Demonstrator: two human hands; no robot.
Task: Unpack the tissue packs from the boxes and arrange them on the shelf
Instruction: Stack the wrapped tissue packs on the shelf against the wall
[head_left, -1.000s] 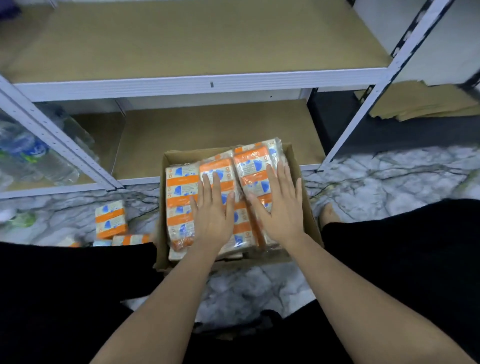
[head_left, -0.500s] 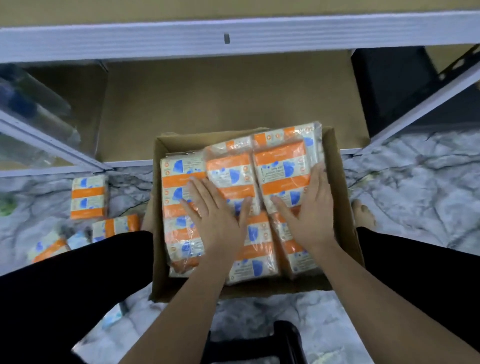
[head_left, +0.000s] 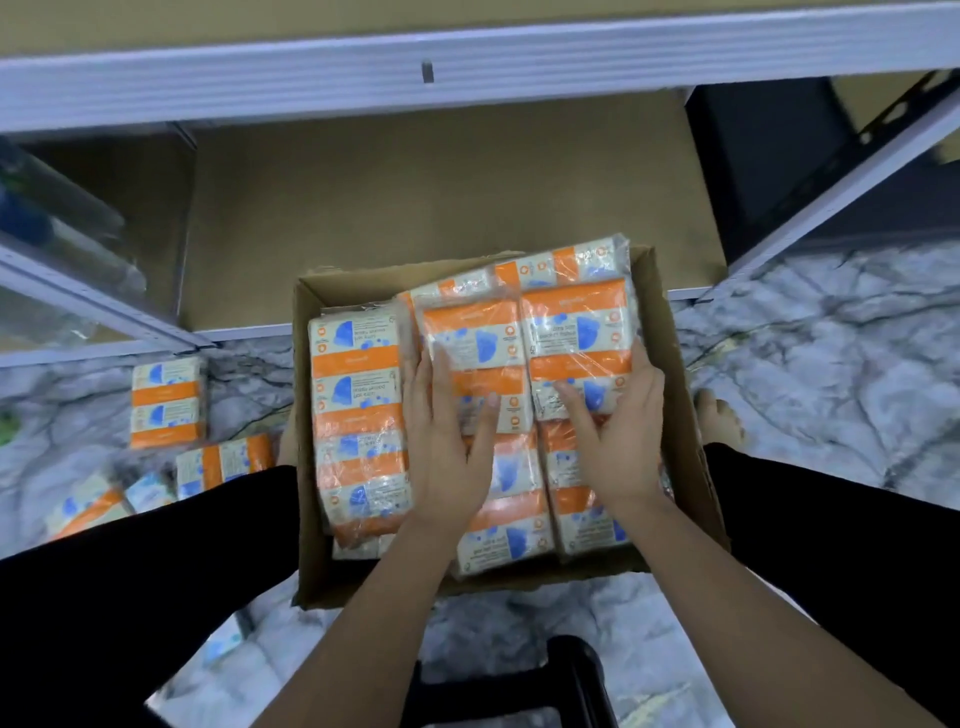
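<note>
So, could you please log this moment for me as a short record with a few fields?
box: open cardboard box on the marble floor, full of tissue packs
left hand: left hand flat on a middle pack
right hand: right hand curled round the edge of the upper right pack
shelf: bottom shelf holds no packs
loose packs: several loose packs on the floor, left of the box

The person wore black trousers (head_left: 130, 597) on both legs, and both arms were bare with no sleeves, and one foot (head_left: 719, 418) was bare too.
</note>
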